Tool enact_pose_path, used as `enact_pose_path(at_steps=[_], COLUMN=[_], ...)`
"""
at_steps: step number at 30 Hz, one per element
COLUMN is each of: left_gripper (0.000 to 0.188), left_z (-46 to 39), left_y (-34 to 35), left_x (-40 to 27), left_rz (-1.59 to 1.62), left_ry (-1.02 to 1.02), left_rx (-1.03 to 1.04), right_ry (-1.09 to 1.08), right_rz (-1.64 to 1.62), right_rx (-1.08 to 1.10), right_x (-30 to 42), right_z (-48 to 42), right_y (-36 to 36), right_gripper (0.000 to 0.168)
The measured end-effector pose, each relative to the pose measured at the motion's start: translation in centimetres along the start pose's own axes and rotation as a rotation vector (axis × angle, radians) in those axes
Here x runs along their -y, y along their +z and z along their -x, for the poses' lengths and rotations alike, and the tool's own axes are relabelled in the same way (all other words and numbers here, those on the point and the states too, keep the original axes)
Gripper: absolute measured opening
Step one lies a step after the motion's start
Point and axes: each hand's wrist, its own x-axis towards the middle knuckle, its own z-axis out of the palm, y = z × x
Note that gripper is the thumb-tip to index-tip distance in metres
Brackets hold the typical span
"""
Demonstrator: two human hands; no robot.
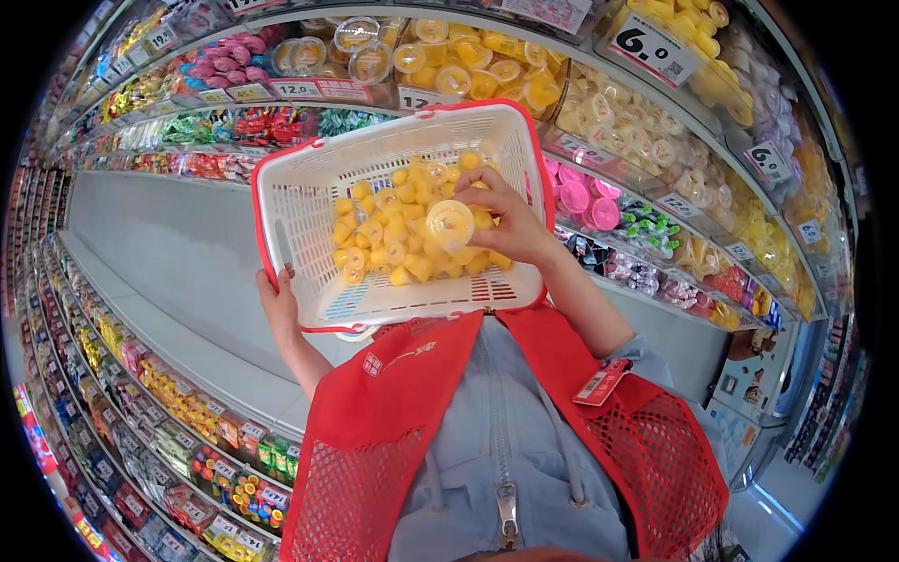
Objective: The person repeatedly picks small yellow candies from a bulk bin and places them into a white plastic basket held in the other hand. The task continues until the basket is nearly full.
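Note:
A white plastic shopping basket (312, 295) with a red rim is held up in front of the red vest, its open top facing the camera. Many small yellow jelly cups (393, 228) lie loose inside it. My left hand (279, 298) grips the basket's left rim, fingers hooked over the red edge. Over the right part of the basket, my right hand (499, 214) holds a larger round cup (450, 225) with a clear lid and pale yellow contents. Whether its fingers touch the small cups behind is not clear.
Shelf bins beyond the basket hold yellow jelly cups (484, 63), pale cups (625, 123) and pink-lidded cups (579, 197), with price tags along their edges. Wrapped sweets (270, 125) fill bins at the upper left. Another stocked shelf (175, 400) curves along the lower left, across the grey floor (168, 239).

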Motion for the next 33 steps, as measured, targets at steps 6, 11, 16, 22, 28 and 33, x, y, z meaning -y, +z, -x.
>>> enact_pose_path(at_steps=[6, 11, 16, 22, 28, 33], left_gripper=[0.016, 0.016, 0.017, 0.017, 0.015, 0.014], left_z=[0.0, 0.1, 0.0, 0.3, -0.6, -1.0], left_y=[0.0, 0.0, -0.1, 0.2, -0.3, -0.4], left_x=[-0.3, -0.4, -0.1, -0.8, 1.3, 2.0], left_rz=[-0.003, -0.026, -0.008, -0.009, 0.033, 0.061], left_ry=[-0.006, -0.002, -0.002, -0.021, 0.005, 0.018], left_rx=[0.000, -0.001, 0.008, -0.010, 0.016, 0.028], right_ry=[0.017, 0.019, -0.028, 0.199, 0.144, -0.115], right_rz=[0.004, -0.033, -0.090, -0.876, -1.392, -1.519], right_rx=[-0.025, -0.068, -0.075, 0.136, 0.650, 0.705], right_x=[0.3, 0.2, -0.4, 0.2, 0.1, -0.9], right_z=[0.2, 0.2, 0.3, 1.2, 1.8, 1.7], right_y=[0.2, 0.3, 0.3, -0.9, -3.6, -3.5], right_gripper=[0.036, 0.034, 0.036, 0.033, 0.044, 0.042])
